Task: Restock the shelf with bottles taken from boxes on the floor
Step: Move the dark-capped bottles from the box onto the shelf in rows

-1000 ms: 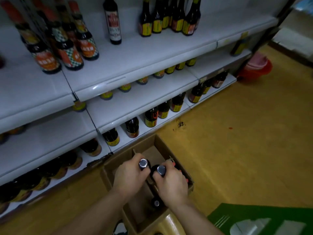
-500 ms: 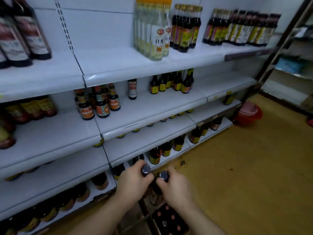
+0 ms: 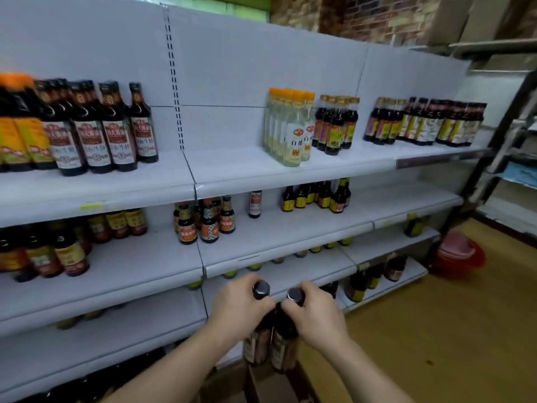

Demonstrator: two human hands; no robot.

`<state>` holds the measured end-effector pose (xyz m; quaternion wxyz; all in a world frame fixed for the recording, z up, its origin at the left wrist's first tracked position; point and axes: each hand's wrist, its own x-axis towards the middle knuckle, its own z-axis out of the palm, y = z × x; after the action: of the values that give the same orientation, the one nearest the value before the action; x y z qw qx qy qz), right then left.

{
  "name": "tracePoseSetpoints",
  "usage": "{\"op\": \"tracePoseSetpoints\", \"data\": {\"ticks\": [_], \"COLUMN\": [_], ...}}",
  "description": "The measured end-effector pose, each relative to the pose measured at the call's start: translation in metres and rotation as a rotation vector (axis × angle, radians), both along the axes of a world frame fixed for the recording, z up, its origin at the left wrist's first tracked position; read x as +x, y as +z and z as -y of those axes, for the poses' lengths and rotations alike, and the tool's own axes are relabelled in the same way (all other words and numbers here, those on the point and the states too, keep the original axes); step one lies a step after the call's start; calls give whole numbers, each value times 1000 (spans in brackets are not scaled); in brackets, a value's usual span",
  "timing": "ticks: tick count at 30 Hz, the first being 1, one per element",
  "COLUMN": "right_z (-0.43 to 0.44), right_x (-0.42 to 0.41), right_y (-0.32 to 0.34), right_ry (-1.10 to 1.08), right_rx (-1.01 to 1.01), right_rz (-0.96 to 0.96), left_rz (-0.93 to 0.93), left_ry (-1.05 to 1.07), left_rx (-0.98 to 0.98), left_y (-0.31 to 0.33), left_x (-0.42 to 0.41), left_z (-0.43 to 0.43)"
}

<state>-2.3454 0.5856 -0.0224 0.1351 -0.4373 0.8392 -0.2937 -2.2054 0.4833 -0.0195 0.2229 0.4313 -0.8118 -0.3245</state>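
Note:
My left hand (image 3: 239,308) grips the neck of a dark sauce bottle (image 3: 257,344) with a dark cap. Beside it my right hand (image 3: 315,311) grips the neck of a second, like bottle (image 3: 283,349). Both bottles hang upright, side by side, in front of the white shelf unit (image 3: 261,257), level with its lower boards. Only a corner of the cardboard box (image 3: 261,385) shows at the bottom edge, below the bottles.
Rows of dark sauce bottles (image 3: 96,135) and clear vinegar bottles (image 3: 290,129) stand on the upper shelves, with bare white stretches between groups. A red bucket (image 3: 459,254) sits on the yellow floor (image 3: 436,330) at the right. A metal rack (image 3: 511,170) stands beyond it.
Both hands have lifted the two bottles up out of the box, and my view has risen from the floor to the upper shelves.

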Motion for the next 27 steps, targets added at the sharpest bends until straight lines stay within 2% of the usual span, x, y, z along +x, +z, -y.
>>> {"op": "tracePoseSetpoints", "data": {"ticks": [9, 27], "right_z": [13, 34], "right_x": [9, 53], "right_y": [61, 141], "right_ry": [105, 316], "right_rx": [-171, -240], "right_rz": [0, 0], "left_rz": [-55, -76], "left_ry": [63, 153], "left_rx": [-104, -219], "left_y": [68, 146], "left_x": [22, 87], "left_z": [5, -4]}}
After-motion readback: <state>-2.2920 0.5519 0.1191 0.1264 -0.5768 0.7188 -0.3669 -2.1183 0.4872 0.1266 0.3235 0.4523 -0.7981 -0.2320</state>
